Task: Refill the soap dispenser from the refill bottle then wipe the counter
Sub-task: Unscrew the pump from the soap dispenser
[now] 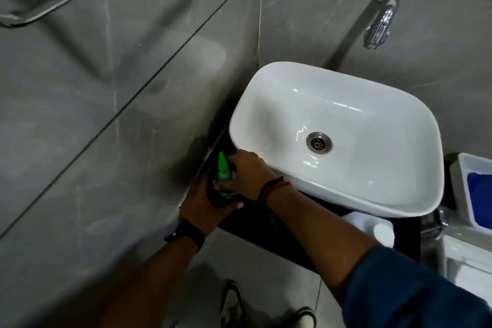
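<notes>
One glossy white rounded basin (pixel 338 125) sits on a black table (pixel 266 221) in a grey-tiled corner. Both hands meet at its left edge: the left hand (pixel 205 202) wraps a dark bottle, probably the dispenser (pixel 217 197), while the right hand (pixel 247 176) curls round a bottle with a green cone nozzle (pixel 222 164).

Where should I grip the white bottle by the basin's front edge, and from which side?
Probably around the body of the white bottle just under its round cap, coming from the front. The basin overhangs its far side and the right forearm crosses to its left, so the near side looks most open. Its lower body is hidden.
</notes>
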Demonstrator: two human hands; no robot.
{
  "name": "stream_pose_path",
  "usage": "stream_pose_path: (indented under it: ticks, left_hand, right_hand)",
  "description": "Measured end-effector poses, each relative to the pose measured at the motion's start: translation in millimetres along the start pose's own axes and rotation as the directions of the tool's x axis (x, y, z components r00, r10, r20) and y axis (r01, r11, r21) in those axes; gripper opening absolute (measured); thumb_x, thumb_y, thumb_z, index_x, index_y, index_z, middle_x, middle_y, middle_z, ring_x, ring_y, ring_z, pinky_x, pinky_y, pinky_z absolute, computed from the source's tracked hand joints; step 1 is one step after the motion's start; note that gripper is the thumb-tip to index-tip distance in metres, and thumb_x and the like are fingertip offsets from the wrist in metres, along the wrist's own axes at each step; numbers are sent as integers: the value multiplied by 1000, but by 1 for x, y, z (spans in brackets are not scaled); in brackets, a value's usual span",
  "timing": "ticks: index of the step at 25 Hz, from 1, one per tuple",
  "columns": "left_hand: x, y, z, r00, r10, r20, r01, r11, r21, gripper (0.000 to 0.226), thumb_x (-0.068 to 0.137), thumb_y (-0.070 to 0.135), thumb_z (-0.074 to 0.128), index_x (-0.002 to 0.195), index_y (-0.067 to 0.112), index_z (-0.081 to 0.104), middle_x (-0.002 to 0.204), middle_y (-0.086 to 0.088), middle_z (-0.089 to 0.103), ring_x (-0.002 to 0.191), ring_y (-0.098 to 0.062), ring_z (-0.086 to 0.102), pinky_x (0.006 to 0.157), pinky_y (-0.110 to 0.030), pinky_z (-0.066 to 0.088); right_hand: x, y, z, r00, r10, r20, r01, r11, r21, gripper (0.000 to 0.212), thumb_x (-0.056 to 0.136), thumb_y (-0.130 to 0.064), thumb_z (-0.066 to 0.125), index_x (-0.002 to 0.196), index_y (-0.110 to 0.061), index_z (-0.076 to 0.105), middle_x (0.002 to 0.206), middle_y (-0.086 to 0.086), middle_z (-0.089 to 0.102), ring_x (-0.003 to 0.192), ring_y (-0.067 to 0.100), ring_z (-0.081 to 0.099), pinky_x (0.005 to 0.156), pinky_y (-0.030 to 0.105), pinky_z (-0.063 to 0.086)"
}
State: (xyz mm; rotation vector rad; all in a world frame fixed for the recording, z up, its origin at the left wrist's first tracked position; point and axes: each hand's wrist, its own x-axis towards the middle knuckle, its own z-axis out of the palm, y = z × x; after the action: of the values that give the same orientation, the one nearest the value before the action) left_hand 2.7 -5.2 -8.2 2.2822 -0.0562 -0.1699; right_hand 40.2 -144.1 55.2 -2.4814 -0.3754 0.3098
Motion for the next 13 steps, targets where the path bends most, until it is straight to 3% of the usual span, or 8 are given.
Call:
stream_pose_path:
  ticks: [2,3,5,6,8,10,12,13]
  left_hand:
    - [1,-5,17,999,35,-2,-35,999,-40,81,56,37,84,127,31,45,120,10,58,108,-7,54,92,-29,46]
    - [2,-4,22,998,51,-40,-54,995,-84,76,59,26,84,126,29,47,117,10,59,107,-4,54,92,-24,45]
    - [12,0,23,989,115,-95,-116,993,-5,70,65,24,80,127,24,48,112,11,59,102,6,54,86,-9,41]
    - [17,8,25,984,155,-86,-162,983,-86,65,70,28,75,129,20,48,113,7,60,103,7,54,87,-9,41]
    - [18,30,25,992,88,-86,-121,833,-539,53,77,27,69,125,12,53,112,6,65,105,-2,58,94,-17,43]
    - [15,46,26,972,135,-191,-158,981,-110,55,66,19,77,117,21,55,91,25,64,86,15,55,77,-2,40]
    - [12,69,27,919,32,-394,-68,995,-77,53,61,27,76,109,25,54,79,28,53,68,10,49,59,-6,36]
    - [11,81,25,900,78,-428,-114,992,-57,49,62,33,71,107,21,55,81,24,52,68,7,46,59,-6,32]
  right_hand:
    - [-3,-2,7,993,64,-95,-63,998,16,33,71,-37,76,69,-15,52,73,5,47,78,34,58,60,30,30]
    - [-4,-2,6,985,91,-145,-83,995,57,34,72,-38,76,66,-15,50,71,5,46,75,33,57,60,30,29]
    - [-7,-3,-3,960,128,-250,-96,986,139,39,71,-42,77,62,-17,48,68,5,47,68,28,54,58,30,30]
    - [-9,-4,-10,946,132,-297,-84,982,168,39,70,-43,77,60,-19,49,66,6,48,65,25,53,57,31,32]
    - [-13,-8,-21,922,133,-364,-59,976,207,36,71,-40,77,59,-21,50,66,4,47,65,22,51,56,31,35]
    - [-20,-10,-33,906,117,-407,-19,971,237,29,74,-35,76,62,-20,54,67,1,45,68,23,52,58,31,36]
    - [-29,-9,-47,905,79,-418,19,974,226,20,76,-30,75,70,-16,62,69,2,50,71,24,55,61,33,39]
    - [-34,-8,-54,913,47,-405,44,976,213,17,76,-28,74,76,-13,67,72,4,55,73,24,57,64,34,41]
